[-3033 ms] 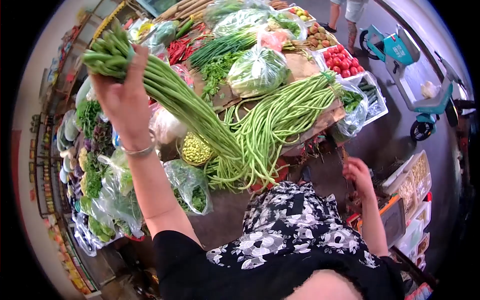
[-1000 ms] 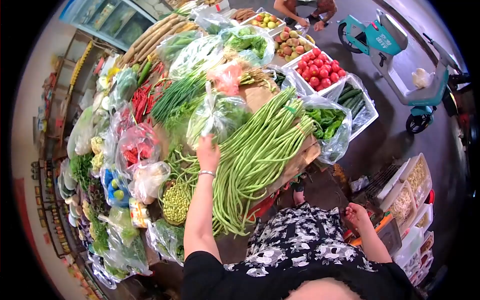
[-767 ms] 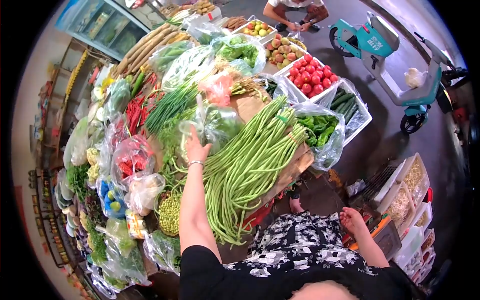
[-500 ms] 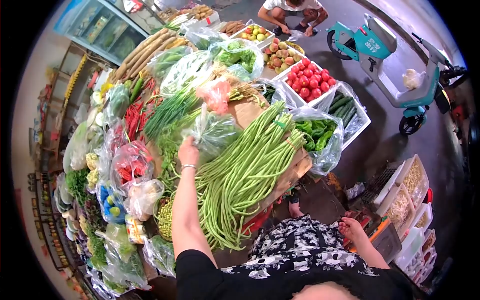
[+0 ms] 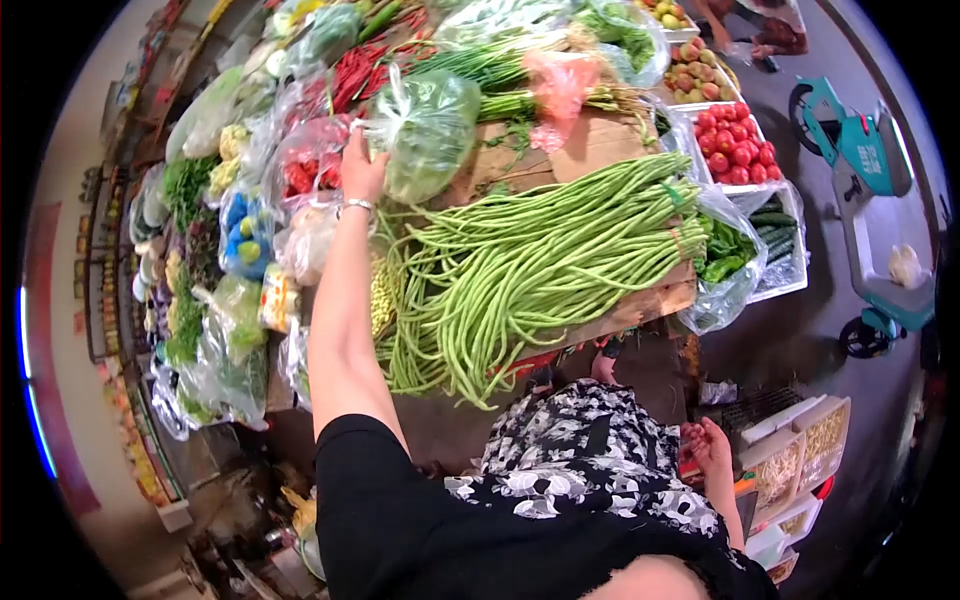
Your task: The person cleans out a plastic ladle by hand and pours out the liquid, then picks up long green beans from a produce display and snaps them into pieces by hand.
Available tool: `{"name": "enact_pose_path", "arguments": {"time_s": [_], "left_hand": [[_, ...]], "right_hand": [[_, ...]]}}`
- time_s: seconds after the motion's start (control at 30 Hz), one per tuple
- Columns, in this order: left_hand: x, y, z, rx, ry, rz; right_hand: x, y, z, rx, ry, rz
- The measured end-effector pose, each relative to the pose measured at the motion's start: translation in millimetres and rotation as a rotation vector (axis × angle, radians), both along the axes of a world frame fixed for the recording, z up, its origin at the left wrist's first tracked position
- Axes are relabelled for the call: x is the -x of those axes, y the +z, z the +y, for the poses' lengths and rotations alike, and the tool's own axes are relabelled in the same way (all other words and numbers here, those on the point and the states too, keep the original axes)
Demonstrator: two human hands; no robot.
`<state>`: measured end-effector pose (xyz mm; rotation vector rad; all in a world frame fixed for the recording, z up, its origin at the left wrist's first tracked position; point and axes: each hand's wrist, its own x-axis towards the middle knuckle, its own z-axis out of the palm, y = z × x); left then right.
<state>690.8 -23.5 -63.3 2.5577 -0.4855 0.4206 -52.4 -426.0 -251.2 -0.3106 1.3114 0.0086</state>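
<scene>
My left hand (image 5: pixel 363 170), with a bangle at the wrist, is closed on the edge of a clear plastic bag of leafy greens (image 5: pixel 428 130), at the upper middle of the view. Long green beans (image 5: pixel 560 260) lie spread on brown cardboard (image 5: pixel 610 145), to the right of and below that bag. My right hand (image 5: pixel 706 445) hangs low at the right, near my patterned clothing, its fingers loosely curled; whether they hold anything cannot be made out.
Red tomatoes (image 5: pixel 735 145), cucumbers (image 5: pixel 775 230) and bagged green peppers (image 5: pixel 725 250) line the right edge. Bagged vegetables (image 5: pixel 235 330) crowd the left. A teal scooter (image 5: pixel 870 160) stands at the far right; a person's arms (image 5: pixel 775 35) show at the top. Tubs (image 5: pixel 775 475) sit lower right.
The long beans, lifted in my left hand three seconds ago, now lie on the cardboard. My left hand has since moved the bag of greens left, uncovering cardboard. The view has shifted.
</scene>
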Motion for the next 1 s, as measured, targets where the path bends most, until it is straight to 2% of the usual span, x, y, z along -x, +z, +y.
{"name": "enact_pose_path", "arguments": {"time_s": [0.03, 0.07, 0.1, 0.13, 0.17, 0.23, 0.27, 0.3, 0.4, 0.47, 0.57, 0.7, 0.73, 0.8, 1.0], "left_hand": [[13, 0, 9, -0.009, 0.019, 0.000], [29, -3, 15, 0.112, -0.055, -0.027], [32, -23, 42, -0.040, -0.005, 0.055], [66, -15, 39, -0.116, 0.030, 0.062], [93, -17, 39, -0.051, -0.007, 0.065], [129, -44, 58, -0.170, -0.020, 0.143], [151, -49, 60, -0.194, 0.015, 0.151], [171, -50, 61, -0.262, 0.098, 0.270], [214, -56, 71, -0.281, 0.195, 0.273], [237, -56, 82, -0.314, 0.254, 0.175], [264, -53, 94, -0.363, 0.374, 0.279], [289, -52, 100, -0.315, 0.462, 0.410], [297, -52, 101, -0.312, 0.466, 0.417], [311, -52, 106, -0.208, 0.395, 0.251], [320, -65, 122, -0.033, 0.404, 0.392]], "right_hand": [[-4, -2, 1, -0.004, 0.016, -0.004], [-7, -5, 2, 0.009, 0.029, 0.034], [-12, -5, 3, 0.023, 0.041, 0.073], [-14, -6, 3, 0.010, 0.077, 0.052], [-19, -4, 4, 0.007, 0.085, 0.052], [-34, 3, 7, 0.029, 0.079, 0.090], [-36, 3, 7, 0.030, 0.088, 0.091], [-37, 2, 6, 0.046, 0.122, 0.071], [-45, 10, 4, 0.063, 0.169, 0.046], [-50, 15, 5, 0.060, 0.184, 0.043], [-52, 15, 10, 0.049, 0.181, 0.029], [-53, 2, 20, 0.043, 0.224, 0.020], [-52, 2, 23, 0.051, 0.214, 0.032], [-54, 7, 27, 0.052, 0.238, 0.029], [-51, 6, 39, 0.022, 0.269, -0.032]]}}
